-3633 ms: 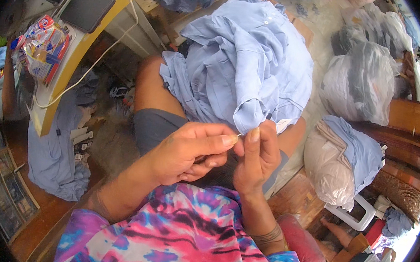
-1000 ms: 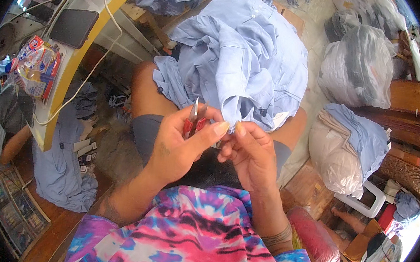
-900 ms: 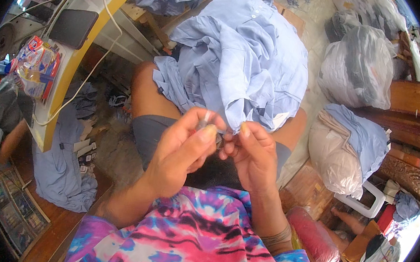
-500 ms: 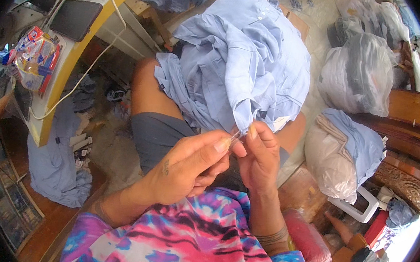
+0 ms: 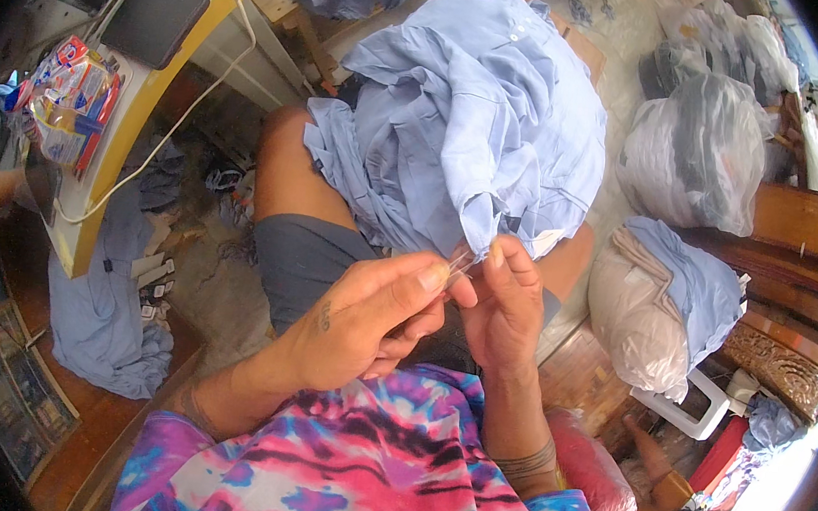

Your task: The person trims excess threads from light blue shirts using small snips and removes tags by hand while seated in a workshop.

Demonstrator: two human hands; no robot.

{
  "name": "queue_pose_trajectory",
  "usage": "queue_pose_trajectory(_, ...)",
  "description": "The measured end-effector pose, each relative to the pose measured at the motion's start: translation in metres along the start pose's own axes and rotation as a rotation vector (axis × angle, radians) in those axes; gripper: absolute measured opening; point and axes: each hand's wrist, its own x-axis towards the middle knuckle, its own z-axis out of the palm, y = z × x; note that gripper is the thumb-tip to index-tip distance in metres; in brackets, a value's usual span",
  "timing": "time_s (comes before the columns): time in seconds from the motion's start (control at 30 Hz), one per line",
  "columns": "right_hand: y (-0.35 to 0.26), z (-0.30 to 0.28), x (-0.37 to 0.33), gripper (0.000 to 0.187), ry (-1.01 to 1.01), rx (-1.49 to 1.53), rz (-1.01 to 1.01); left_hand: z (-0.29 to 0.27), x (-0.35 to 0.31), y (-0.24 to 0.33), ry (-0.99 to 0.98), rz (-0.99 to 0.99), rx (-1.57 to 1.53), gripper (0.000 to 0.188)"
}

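A heap of light blue cloth, a shirt (image 5: 460,114) with small white buttons near its far end, lies across my lap. My left hand (image 5: 365,315) is closed, thumb against forefinger, on a thin, clear, shiny tool (image 5: 460,263) with slender prongs; its exact kind is too small to tell. The tool's tip reaches toward the fingers of my right hand (image 5: 507,308), which pinch a narrow corner of the shirt at its near edge. Both hands are close together in front of my chest. A white patch shows on the shirt just past my right fingertips.
On the left stands a yellow-edged table (image 5: 138,125) with a phone (image 5: 155,27), colourful packets (image 5: 70,104) and a hanging white cable. Blue cloth (image 5: 102,316) lies below it. At right are stuffed plastic bags (image 5: 696,149), a cloth-topped bundle (image 5: 637,314) and carved wooden furniture (image 5: 789,362).
My hands stay almost in place, and the tool's prongs look slightly more spread beside the right fingers. The view has shifted a little. A person's arm at far left has moved.
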Motion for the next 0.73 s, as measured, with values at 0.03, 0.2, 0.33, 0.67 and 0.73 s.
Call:
queue_pose_trajectory(0.03,-0.001,0.001,0.000,0.022,0.002,-0.006,0.001,0.000,0.000,0.000,-0.001,0.000,-0.006,0.051)
queue_pose_trajectory(0.2,0.000,0.005,-0.001,0.021,0.006,-0.048,-0.024,-0.003,0.001,-0.004,-0.003,0.019,-0.006,0.051)
queue_pose_trajectory(0.33,0.003,0.009,-0.003,0.019,0.059,-0.170,-0.091,-0.005,-0.001,-0.003,-0.002,0.011,0.012,0.050)
queue_pose_trajectory(0.67,0.004,0.008,-0.003,0.017,0.037,-0.414,-0.207,-0.017,0.003,-0.005,-0.054,-0.039,-0.071,0.047)
queue_pose_trajectory(0.73,0.005,0.010,-0.002,0.017,0.034,-0.426,-0.228,-0.022,0.005,-0.008,-0.073,-0.036,-0.066,0.048)
